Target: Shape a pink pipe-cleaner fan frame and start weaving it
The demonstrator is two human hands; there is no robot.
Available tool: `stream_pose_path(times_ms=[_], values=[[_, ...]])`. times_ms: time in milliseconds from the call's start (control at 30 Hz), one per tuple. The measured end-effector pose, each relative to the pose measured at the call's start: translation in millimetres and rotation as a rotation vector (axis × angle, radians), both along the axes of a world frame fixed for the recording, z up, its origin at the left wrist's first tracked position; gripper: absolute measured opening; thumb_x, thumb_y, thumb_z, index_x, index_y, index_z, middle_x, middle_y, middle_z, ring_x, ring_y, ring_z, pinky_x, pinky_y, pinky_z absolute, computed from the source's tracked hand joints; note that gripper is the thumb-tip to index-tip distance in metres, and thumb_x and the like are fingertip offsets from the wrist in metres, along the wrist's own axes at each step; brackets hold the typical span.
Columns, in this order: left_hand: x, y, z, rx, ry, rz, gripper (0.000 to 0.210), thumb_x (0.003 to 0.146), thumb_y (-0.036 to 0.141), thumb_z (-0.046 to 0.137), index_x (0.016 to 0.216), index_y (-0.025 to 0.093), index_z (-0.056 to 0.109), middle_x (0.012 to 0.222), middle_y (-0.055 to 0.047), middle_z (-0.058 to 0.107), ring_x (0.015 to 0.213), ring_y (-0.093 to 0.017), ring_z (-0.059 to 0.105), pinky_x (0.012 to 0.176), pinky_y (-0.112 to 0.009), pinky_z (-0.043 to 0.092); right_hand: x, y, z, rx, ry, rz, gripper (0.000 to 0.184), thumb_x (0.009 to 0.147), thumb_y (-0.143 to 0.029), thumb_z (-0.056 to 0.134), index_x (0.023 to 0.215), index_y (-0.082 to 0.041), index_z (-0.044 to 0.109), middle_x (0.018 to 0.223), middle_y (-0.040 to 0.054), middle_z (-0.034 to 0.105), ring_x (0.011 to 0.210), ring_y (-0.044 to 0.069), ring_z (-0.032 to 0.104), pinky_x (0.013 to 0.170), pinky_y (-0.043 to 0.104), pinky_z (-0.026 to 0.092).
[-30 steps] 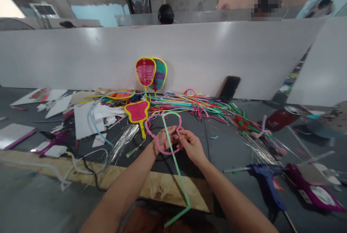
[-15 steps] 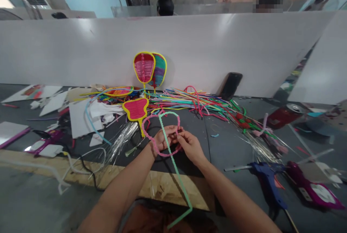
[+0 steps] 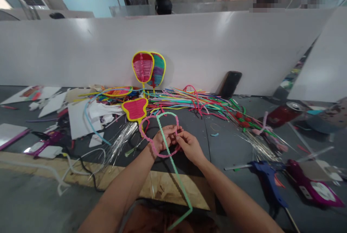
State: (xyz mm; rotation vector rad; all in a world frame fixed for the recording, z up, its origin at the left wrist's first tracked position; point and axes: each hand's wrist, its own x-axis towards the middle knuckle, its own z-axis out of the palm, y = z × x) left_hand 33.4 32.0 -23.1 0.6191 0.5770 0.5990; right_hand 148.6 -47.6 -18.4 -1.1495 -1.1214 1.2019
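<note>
A looped frame of twisted pink pipe cleaner (image 3: 140,129) hangs between my hands above the dark table. A light green pipe cleaner (image 3: 176,172) curves along the frame's upper right edge; its long tail crosses the loop and runs down toward my lap, bent sharply near the end. My left hand (image 3: 166,136) reaches behind the loop, its fingers closed on the right side of the frame. Close beside it, my right hand (image 3: 192,147) pinches the same side between thumb and fingertips. The exact pinch point is partly hidden by the fingers.
Yellow-edged fan shapes (image 3: 135,109) lie and lean beyond my hands. Loose pipe cleaners (image 3: 176,100) spread along the white partition (image 3: 189,52). A phone (image 3: 230,84) leans there. To the right are a red can (image 3: 284,114), a blue glue gun (image 3: 268,180) and a purple tool (image 3: 311,186).
The frame has shifted slightly left in view and its left lobe tilts a little. Both hands keep nearly the same grip on its right side.
</note>
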Motion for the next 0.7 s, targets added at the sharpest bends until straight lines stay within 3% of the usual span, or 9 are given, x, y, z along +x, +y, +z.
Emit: stream_pose_path(times_ms=[500, 700], values=[[1, -1, 3.8, -0.015, -0.003, -0.001, 0.011, 0.078, 0.017, 0.059, 0.082, 0.009, 0.064, 0.061, -0.004, 0.061, 0.044, -0.008, 0.055, 0.043, -0.017, 0.045, -1, 1, -2.4, -0.019, 0.049, -0.016, 0.021, 0.079, -0.039, 0.056, 0.076, -0.019, 0.057, 0.068, -0.0004, 0.063, 0.049, 0.010, 0.055, 0.050, 0.023, 0.043], [-2, -3, 10.4, -0.011, -0.034, -0.108, 0.021, 0.082, 0.025, 0.054, 0.091, 0.009, 0.065, 0.054, -0.003, 0.058, 0.042, -0.010, 0.054, 0.042, -0.021, 0.046, 0, 0, 0.5, -0.022, 0.051, -0.053, 0.020, 0.079, -0.038, 0.056, 0.075, -0.019, 0.056, 0.067, -0.0005, 0.064, 0.048, 0.009, 0.054, 0.047, 0.021, 0.040]])
